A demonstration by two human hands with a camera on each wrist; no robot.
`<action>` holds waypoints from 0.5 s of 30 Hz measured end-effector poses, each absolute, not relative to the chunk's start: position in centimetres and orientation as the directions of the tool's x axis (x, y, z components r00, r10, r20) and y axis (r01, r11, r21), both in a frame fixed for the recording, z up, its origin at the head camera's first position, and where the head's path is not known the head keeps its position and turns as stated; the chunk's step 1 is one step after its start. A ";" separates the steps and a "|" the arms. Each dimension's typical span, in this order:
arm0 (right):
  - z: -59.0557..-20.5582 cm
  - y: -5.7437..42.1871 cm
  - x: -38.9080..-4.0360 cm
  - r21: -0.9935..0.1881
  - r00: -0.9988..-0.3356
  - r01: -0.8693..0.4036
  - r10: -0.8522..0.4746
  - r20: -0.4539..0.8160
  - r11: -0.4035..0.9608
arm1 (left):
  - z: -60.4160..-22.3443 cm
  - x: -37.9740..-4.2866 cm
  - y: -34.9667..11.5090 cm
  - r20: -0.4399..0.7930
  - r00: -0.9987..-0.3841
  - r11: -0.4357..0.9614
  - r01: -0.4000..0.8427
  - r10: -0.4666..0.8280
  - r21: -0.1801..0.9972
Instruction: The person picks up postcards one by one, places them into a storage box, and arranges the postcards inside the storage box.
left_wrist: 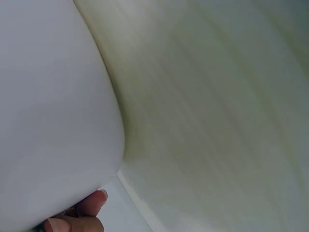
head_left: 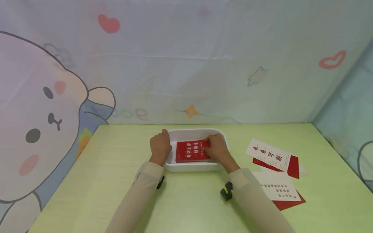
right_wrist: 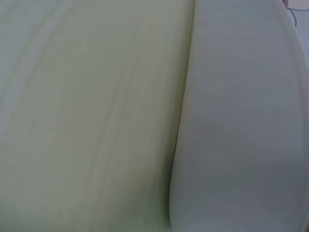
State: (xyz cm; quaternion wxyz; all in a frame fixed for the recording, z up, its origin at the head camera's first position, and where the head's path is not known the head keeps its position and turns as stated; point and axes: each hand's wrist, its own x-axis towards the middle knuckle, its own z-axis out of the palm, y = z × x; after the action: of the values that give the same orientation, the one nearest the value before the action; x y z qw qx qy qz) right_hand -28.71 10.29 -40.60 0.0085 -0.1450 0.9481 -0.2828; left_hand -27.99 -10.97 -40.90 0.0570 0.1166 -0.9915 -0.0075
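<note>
A white rectangular tray [head_left: 189,167] stands near the back edge of the table, with red cards [head_left: 189,152] printed in white characters lying inside. My left hand [head_left: 161,147] grips the tray's left end; in the left wrist view its fingertips [left_wrist: 94,203] show at the edge of the white tray wall [left_wrist: 53,106]. Reaching over the right end, my right hand [head_left: 218,148] pinches the right end of the top red card, which looks slightly raised there. The right wrist view has only the tray's outer wall [right_wrist: 241,116], and the right fingers are hidden from it.
Right of the tray, several white and red cards lie overlapping on the table: one group with a white card [head_left: 268,152] on top, another nearer with a white card [head_left: 279,186] over red. A printed cloth [head_left: 180,64] hangs behind the pale green table [head_left: 87,194].
</note>
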 end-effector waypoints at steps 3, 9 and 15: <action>-40.5 10.1 -28.6 -0.537 -0.961 -0.252 -0.272 0.043 0.805 | -40.8 -28.0 -11.0 0.113 -0.966 0.972 -0.231 -0.233 0.032; -40.4 9.9 -28.5 -0.517 -0.966 -0.224 -0.258 0.006 0.826 | -40.8 -28.0 -11.0 0.109 -0.965 0.971 -0.234 -0.237 0.042; -40.3 9.8 -28.4 -0.495 -0.965 -0.224 -0.263 -0.009 0.839 | -41.0 -28.0 -11.0 0.105 -0.967 0.973 -0.228 -0.230 0.032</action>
State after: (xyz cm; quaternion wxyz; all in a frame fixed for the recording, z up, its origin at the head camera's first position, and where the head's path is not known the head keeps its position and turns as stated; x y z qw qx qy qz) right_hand -28.38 9.77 -40.33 0.0385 -0.1273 0.9582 -0.2533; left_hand -28.00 -11.02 -40.97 0.0542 0.1157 -0.9918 -0.0098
